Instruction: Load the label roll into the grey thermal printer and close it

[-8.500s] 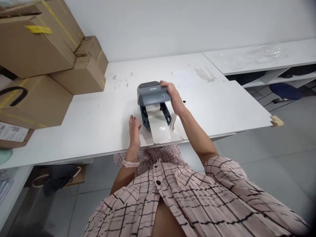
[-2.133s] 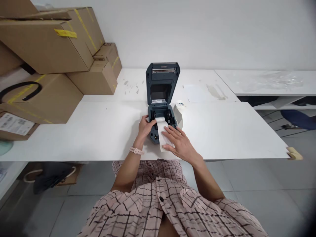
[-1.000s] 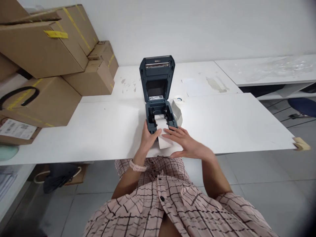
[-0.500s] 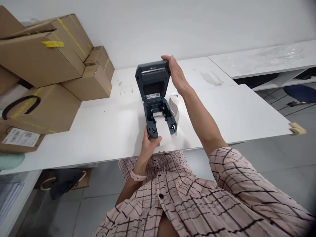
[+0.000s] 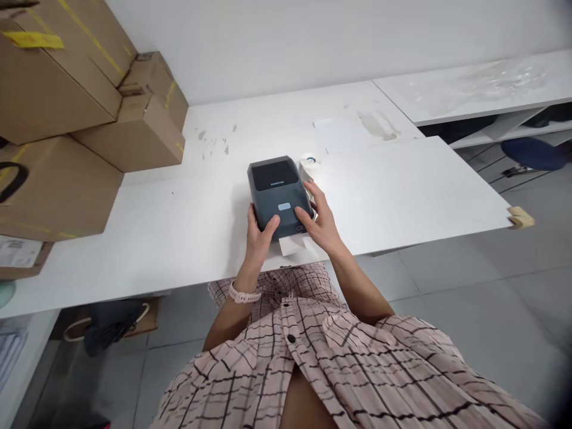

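Wall (image 5: 277, 53): plain white, running along the back edge of the table
Table (image 5: 402, 187): white top, greyish stains towards the back, tan padding (image 5: 521, 218) on the near right corner
Counter (image 5: 431, 102): white, at the right, with open shelving underneath
Seat (image 5: 534, 152): dark blue, rounded, near the shelving
Cardboard boxes (image 5: 134, 131): brown, yellow-taped, stacked at the table's left
Floor (image 5: 469, 265): large grey tiles, thin joints
Light: bright, whitish

A: Concealed?
B: The interior of the printer (image 5: 277, 195), under its lid (image 5: 267, 205); the right hand (image 5: 322, 223) covers part of its right side.
A: Cut off?
B: Cardboard boxes (image 5: 49, 89), at the left edge. Lid lettering (image 5: 277, 183): too small to read.
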Tool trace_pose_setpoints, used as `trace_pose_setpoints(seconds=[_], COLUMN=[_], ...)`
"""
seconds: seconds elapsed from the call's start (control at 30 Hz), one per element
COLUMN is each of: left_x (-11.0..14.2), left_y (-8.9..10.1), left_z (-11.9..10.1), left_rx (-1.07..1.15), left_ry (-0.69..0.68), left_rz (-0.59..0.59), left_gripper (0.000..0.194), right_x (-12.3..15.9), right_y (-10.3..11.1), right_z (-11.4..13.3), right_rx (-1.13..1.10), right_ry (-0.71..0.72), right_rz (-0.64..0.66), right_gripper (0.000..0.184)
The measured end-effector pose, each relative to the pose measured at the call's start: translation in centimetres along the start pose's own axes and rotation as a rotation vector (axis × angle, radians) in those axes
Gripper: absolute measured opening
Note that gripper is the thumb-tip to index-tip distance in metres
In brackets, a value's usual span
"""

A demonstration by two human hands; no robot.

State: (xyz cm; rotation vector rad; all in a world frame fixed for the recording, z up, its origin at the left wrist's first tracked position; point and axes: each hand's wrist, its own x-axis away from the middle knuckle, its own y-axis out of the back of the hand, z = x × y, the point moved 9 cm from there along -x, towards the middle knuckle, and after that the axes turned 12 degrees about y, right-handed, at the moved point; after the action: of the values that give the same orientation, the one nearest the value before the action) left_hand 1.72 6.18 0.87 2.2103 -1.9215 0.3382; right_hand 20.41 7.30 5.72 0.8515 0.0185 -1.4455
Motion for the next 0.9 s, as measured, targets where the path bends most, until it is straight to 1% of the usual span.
trace_pose_setpoints(seconds=[0.07, 0.13, 0.23, 0.33, 0.4, 0.53, 0.63, 0.7, 0.73, 0.77, 0.8, 0.83, 0.87, 0.9], left_x=[-0.2, -0.1, 0.2, 0.6, 0.6, 0.1, 0.0, 0.8, 1.6, 2.6, 3.7, 4.7, 5.3, 5.5], left_y=[-0.5, -0.6, -0.6, -0.9, -1.0, -0.7, -0.7, -0.3, 0.3, 1.1, 1.8, 2.3, 2.0, 0.9], left_z=[0.4, 0.6, 0.5, 0.6, 0.7, 0.7, 0.9, 1.1, 1.2, 1.4, 1.8, 2.4, 3.4, 4.6], left_rx=[0.002, 0.016, 0.030, 0.007, -0.007, -0.005, -0.012, -0.049, -0.075, -0.095, -0.112, -0.110, -0.094, -0.084], left_ry=[0.003, -0.014, -0.047, -0.047, -0.051, -0.095, -0.099, -0.114, -0.133, -0.151, -0.157, -0.135, -0.063, 0.041], left_rz=[0.025, 0.025, 0.022, 0.019, 0.001, -0.077, -0.065, -0.085, -0.138, -0.217, -0.294, -0.346, -0.310, -0.184], left_gripper=[0.090, 0.086, 0.085, 0.084, 0.084, 0.084, 0.083, 0.082, 0.081, 0.078, 0.071, 0.059, 0.047, 0.046], right_x=[0.0, 0.1, 0.6, 1.2, 1.5, 1.7, 1.7, 1.6, 1.6, 1.5, 1.5, 1.5, 1.5, 1.5], right_y=[-0.2, -0.6, -1.3, -2.4, -2.8, -3.1, -3.2, -3.3, -3.3, -3.3, -3.3, -3.3, -3.2, -3.2], right_z=[-0.8, -1.7, -3.1, -4.4, -4.8, -5.3, -5.5, -5.4, -5.4, -5.3, -5.3, -5.4, -5.5, -5.6], right_rx=[-0.080, -0.193, -0.328, -0.392, -0.405, -0.403, -0.392, -0.394, -0.397, -0.398, -0.400, -0.404, -0.409, -0.414], right_ry=[-0.063, -0.118, -0.205, -0.278, -0.286, -0.271, -0.269, -0.259, -0.255, -0.253, -0.257, -0.265, -0.273, -0.279], right_rz=[0.054, 0.093, 0.113, 0.122, 0.112, 0.054, 0.048, 0.052, 0.052, 0.050, 0.042, 0.029, 0.014, 0.000], right_gripper=[0.071, 0.076, 0.082, 0.085, 0.086, 0.089, 0.090, 0.090, 0.090, 0.090, 0.090, 0.090, 0.089, 0.089])
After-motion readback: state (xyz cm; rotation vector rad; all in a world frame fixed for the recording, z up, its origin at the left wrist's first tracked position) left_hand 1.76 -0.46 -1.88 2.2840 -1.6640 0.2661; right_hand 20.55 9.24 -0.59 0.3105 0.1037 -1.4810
